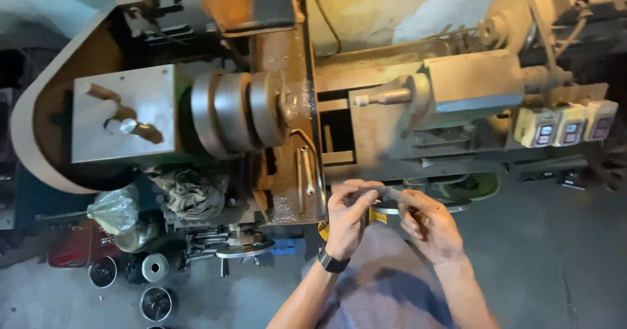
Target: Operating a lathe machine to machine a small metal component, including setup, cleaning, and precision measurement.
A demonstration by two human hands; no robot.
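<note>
Holding a small dark metal piece (385, 192) between both hands right now, just in front of the lathe (366, 107). My left hand (348, 215) has its fingers curled shut around one end, and my right hand (428, 224) pinches the other end, so both grips are closed on it; it's blurry, so I can't tell exactly what the part is. A black watch (332, 262) sits on my left wrist. Progress-wise, I'd say it's early: the part is in my hands and not mounted on the machine, and the stepped pulley (238, 110) and the tailstock spindle (385, 97) look bare. A wrench (307, 170) lies on the rusty lathe bed just above my hands. Three switch boxes (565, 123) hang off to the right, and round metal cups (155, 283) sit on the floor lower left.
</note>
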